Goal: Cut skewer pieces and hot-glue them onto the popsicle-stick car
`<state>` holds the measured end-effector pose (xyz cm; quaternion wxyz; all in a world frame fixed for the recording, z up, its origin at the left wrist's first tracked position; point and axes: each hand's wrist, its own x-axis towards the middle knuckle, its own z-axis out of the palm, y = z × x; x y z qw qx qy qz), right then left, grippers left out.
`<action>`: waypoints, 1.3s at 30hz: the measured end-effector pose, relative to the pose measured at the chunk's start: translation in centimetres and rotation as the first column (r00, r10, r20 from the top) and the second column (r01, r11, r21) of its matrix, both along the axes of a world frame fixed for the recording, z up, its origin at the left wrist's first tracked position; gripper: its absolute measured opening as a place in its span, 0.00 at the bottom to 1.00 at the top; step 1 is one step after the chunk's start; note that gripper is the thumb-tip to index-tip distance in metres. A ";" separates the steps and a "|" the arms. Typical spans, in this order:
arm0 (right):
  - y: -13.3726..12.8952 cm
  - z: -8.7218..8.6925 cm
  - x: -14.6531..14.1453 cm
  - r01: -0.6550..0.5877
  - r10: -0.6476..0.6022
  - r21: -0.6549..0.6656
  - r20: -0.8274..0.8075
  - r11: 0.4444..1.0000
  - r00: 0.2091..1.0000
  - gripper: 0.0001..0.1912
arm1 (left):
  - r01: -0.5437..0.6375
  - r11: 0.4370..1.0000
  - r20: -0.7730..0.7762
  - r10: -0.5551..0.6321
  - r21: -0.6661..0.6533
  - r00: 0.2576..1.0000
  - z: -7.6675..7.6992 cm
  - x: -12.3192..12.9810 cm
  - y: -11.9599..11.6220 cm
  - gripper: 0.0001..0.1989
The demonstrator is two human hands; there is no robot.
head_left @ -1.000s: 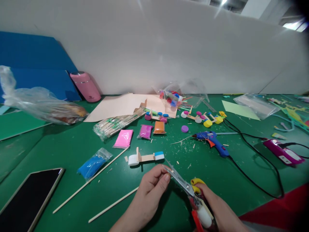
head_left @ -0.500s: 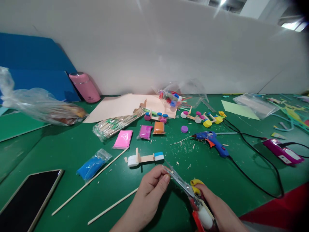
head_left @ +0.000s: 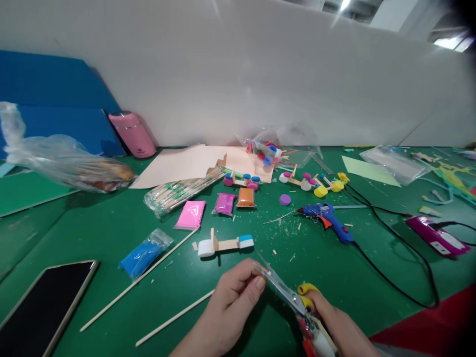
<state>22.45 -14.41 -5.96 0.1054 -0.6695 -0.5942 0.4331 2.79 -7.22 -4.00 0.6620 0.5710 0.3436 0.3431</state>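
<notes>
My left hand (head_left: 238, 302) is closed, thumb and forefinger pinched at the tips of a pair of scissors (head_left: 284, 287). A tiny pale wooden bit (head_left: 268, 272) shows between the fingertips and the blades; most of it is hidden. My right hand (head_left: 330, 317) grips the scissors by a yellow handle, with red and white parts below it, partly cut off by the frame. Just beyond my left hand lies a small wooden car (head_left: 226, 244) with white and blue-and-white wheels. A thin wooden stick (head_left: 174, 317) runs behind my left wrist.
A blue glue gun (head_left: 327, 218) and its cable lie to the right. Clay packets, including a blue one (head_left: 143, 255), several small wooden cars, and bundled sticks (head_left: 182, 191) spread across the green table. A phone (head_left: 48, 307) is at front left, a pink bottle (head_left: 133, 134) behind.
Both hands and the scissors have shifted slightly down and to the right. My pinch and my grip on the scissors look the same; the table items stay put.
</notes>
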 end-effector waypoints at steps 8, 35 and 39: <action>0.0 0.6 -0.3 0.045 -0.048 0.053 0.046 0.998 0.998 0.17 | -0.060 0.996 0.090 0.066 -0.071 0.994 -0.2 0.3 -0.3 0.09; -0.2 -1.1 0.4 0.007 0.000 -0.055 0.124 0.998 0.992 0.19 | 0.296 0.865 0.620 0.023 -0.406 0.784 -1.1 1.3 -0.6 0.08; 0.1 -0.6 0.3 -0.062 0.061 -0.002 0.128 0.998 0.990 0.19 | 0.077 0.955 0.370 0.035 -0.285 0.928 -0.9 0.8 -0.3 0.09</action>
